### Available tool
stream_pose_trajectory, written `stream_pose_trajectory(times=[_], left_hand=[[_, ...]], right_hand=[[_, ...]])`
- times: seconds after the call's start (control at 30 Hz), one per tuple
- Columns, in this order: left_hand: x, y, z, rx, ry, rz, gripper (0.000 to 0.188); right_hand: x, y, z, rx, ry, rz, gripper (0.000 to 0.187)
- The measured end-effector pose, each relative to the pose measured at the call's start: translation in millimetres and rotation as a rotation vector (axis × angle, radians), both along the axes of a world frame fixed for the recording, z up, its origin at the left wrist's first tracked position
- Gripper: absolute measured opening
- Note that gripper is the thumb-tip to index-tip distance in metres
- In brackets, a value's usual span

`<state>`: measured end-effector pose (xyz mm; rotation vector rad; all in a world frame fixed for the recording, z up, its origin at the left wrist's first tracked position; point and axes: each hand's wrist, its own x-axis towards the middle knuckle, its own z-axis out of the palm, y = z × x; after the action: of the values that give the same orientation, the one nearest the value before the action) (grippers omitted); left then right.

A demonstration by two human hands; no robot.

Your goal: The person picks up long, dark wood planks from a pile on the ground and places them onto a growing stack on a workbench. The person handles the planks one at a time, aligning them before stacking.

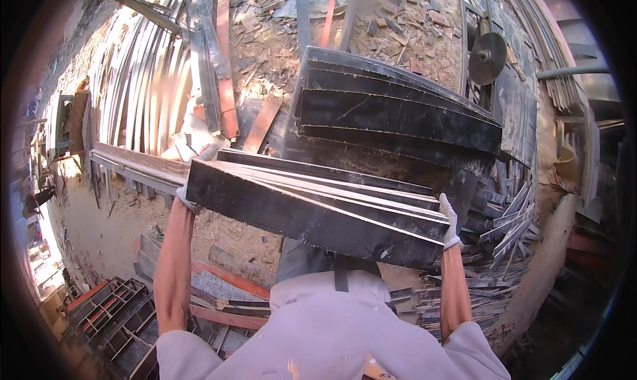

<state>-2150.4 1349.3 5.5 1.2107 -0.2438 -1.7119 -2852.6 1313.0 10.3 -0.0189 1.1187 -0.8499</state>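
Observation:
A stack of long black-faced plywood strips [312, 214] lies across in front of my body, their pale cut edges fanned apart toward the right. At its left end my left hand [185, 197], in a white glove, grips the strips; most of its fingers are hidden behind them. My right hand [450, 222], gloved as well, presses against the right end with its fingers extended upward along it. Just beyond the held strips is a second pile of black plywood strips [398, 118], layered and slightly fanned. Neither hand touches that pile.
A round saw blade [490, 58] stands upright on the bench at the far right. Long pale strips [142, 81] lie at the far left, with wood scraps [405, 32] across the dusty ground beyond. Offcuts [507, 217] heap at right; dark framed panels [119, 314] lie lower left.

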Motion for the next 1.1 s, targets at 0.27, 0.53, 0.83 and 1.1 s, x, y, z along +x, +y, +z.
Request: stream_pose_trajectory(times=[0.27, 0.53, 0.83, 1.1], left_hand=[[-21, 159, 109, 0.154, -0.014, 0.219, 0.060], [-15, 202, 124, -0.030, 0.023, 0.204, 0.093], [53, 201, 88, -0.164, 0.219, 0.364, 0.096], [88, 154, 76, -0.083, 0.287, 0.251, 0.095]], right_hand=[[19, 60, 18, 0.218, 0.036, 0.120, 0.046], [37, 130, 14, -0.060, 0.433, 0.394, 0.037], [161, 158, 54, -0.033, 0.179, 0.107, 0.054], [284, 211, 85, 0.061, 0.367, 0.006, 0.046]])
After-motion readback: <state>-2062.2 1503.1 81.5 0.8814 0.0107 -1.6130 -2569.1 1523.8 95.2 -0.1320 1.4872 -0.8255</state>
